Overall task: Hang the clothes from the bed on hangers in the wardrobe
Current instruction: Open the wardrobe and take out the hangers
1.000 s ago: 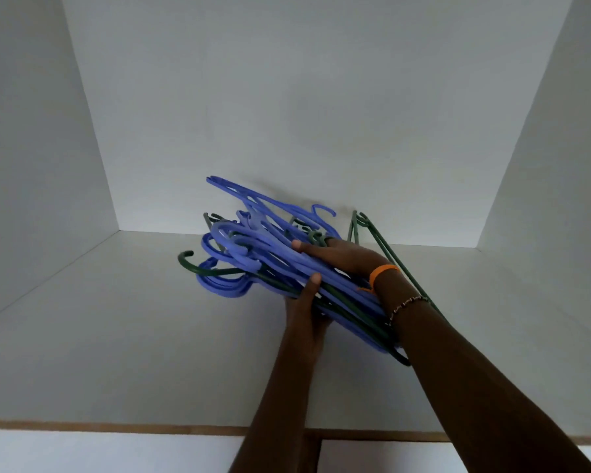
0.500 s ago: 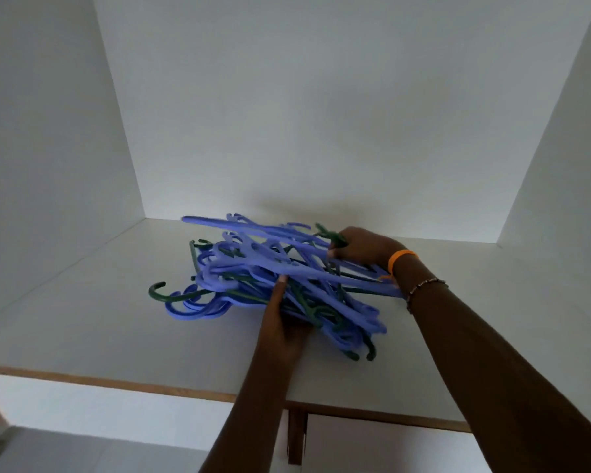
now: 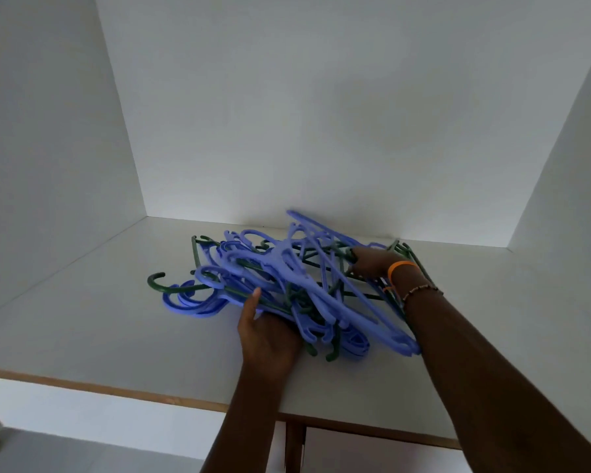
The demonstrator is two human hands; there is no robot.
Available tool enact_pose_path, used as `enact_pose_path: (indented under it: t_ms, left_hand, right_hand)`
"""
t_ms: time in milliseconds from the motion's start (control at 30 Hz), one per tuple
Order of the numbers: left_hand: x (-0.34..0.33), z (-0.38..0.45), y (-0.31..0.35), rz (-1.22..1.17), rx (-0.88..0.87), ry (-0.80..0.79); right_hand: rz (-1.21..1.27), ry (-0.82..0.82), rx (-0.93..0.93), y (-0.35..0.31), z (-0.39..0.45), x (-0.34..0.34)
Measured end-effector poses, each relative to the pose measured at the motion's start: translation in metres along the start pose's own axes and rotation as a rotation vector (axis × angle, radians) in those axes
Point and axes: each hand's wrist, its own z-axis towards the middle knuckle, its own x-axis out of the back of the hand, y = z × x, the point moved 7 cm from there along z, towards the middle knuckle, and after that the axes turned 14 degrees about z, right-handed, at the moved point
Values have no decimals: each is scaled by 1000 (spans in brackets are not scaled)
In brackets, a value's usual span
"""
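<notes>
A tangled pile of blue and dark green plastic hangers lies on the white upper shelf of the wardrobe. My left hand holds the pile's near edge, thumb up against the hangers and fingers hidden under them. My right hand, with an orange band and a bead bracelet at the wrist, grips hangers at the far right of the pile. No clothes and no bed are in view.
The shelf compartment has white walls on the left, back and right. A wood-coloured front edge runs along the shelf. A vertical divider stands below it.
The pile of hangers has come down from mid-air onto the shelf and spread out. Both hands stayed on it, and the view has tilted so the shelf's front edge sits higher.
</notes>
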Motion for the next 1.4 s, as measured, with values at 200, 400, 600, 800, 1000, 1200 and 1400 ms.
enact_pose_path:
  t_ms: [200,400,600,800,1000,1200,1400]
  left_hand:
    - [2,7,-8,398,164,156]
    - [2,9,-6,365,277,202]
    - [1,0,1,223,173,217]
    - [-6,-11,4,226,141,249]
    - [-30,-13,35,328,60,210]
    - [-61,-26,52,305,-16,144]
    - [-70,-66,45,258,-38,163]
  right_hand:
    - [509,-254,-146,-15,0,-33]
    - [124,-207,-64,-46,4,-47]
    - [72,-226,113,-66,-15,-56]
    - [135,-130,262,-75,-36,-46]
    - [232,-58,367,-99,-60,-17]
    - [175,22,388,-119,-99,14]
    - [91,54,381,-121,-150,6]
